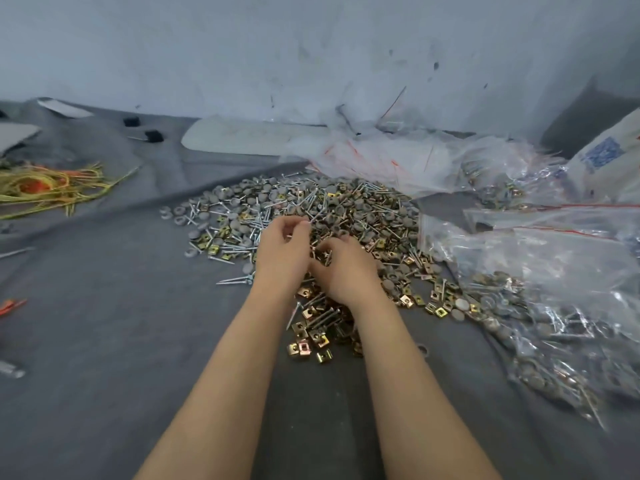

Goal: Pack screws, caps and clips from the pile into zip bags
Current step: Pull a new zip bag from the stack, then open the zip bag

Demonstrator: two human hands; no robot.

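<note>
Left hand (282, 251): fingers (294, 225) curled, thumb and forefinger tips drawn together at the pile's surface. Whether they pinch a piece cannot be told; too small.
Right hand (344, 270): fingers curled down into the pile, tips hidden behind the knuckles. Grasp cannot be told.
The hands lie close side by side, with a few clips showing in the gap between them.

Mixed pile of small hardware (346, 206): lies on the cloth, under and beyond both hands. Three parts:
- long silver screws (235, 280)
- flat round grey caps (202, 216)
- square brass-coloured metal clips (304, 347), each with a centre hole

The clips gather at the near edge between the forearms. Caps and screws are denser on the far side.

Filled clear zip bags with red seal strips (540, 306): right of the pile, touching its edge, holding the same three parts.
Heap of empty zip bags (381, 157): behind the pile, against the wall.

Hard to read: bag contents blur toward the right edge. White woven sack with blue print (609, 161) is cut by the frame. Small items at the left edge are cut off, unidentified.

Surface: creased dark grey cloth (104, 323).
Far left: bundle of yellow and orange cords (45, 185).
Further back: two small black blocks (153, 136) and a pale flat rounded panel (242, 136).
Behind: scuffed pale grey wall (242, 46).
</note>
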